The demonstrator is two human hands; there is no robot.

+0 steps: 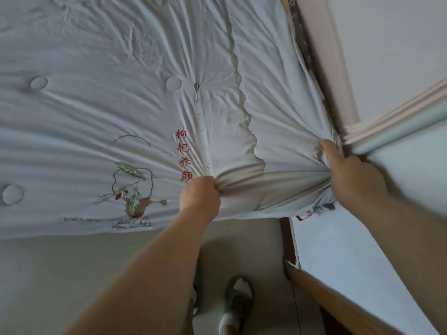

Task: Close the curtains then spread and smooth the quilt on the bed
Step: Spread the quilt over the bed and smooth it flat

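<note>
A pale blue-grey quilt [101,112] with an embroidered plant, red characters and round tufted spots covers the bed across the upper part of the head view. Its near edge runs along the bed's front side. My left hand [200,197] is fisted on a bunch of quilt near that edge, and creases fan out from the grip. My right hand [348,172] clutches the quilt's right corner beside the wall, and the fabric between both hands is pulled taut. No curtains are in view.
A pinkish wall [387,56] with a moulding rail runs close along the bed's right side. A brown wooden edge [338,298] slants across the lower right. Beige floor [60,274] lies below the bed, with my slippered foot [238,301] on it.
</note>
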